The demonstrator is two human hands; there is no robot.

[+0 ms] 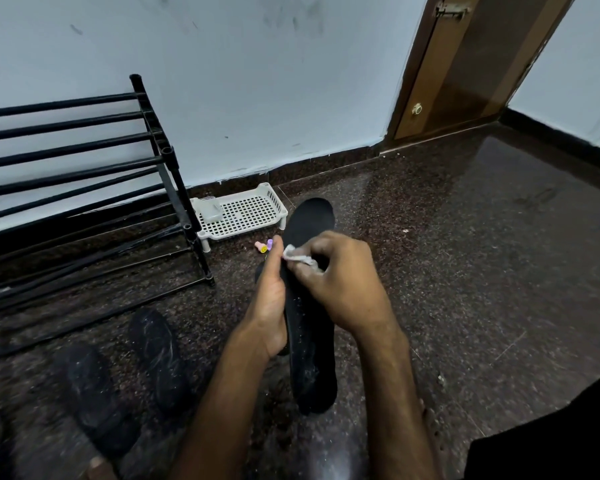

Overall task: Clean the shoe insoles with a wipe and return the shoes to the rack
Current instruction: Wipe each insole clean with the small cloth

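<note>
Left hand (269,303) is gripping the black insole (310,220) along its left edge, thumb running up the front, fingers hidden behind it. Right hand (340,285) is pinching a crumpled white wipe (297,255) in curled fingers and pressing it onto the insole's upper middle. I'm holding the insole up off the dark speckled floor (465,254), toe end pointing away toward the wall, heel end toward me. Both black shoes (158,355) are sitting side by side on the floor at my lower left, blurred. Black shoe rack (167,154) is standing left of me against the white wall. White perforated tray (272,199) is sitting just beside the rack's foot, holding a small clear box (210,209). Pink and purple bits (261,247) are lying in front of it; can't tell what they are.
</note>
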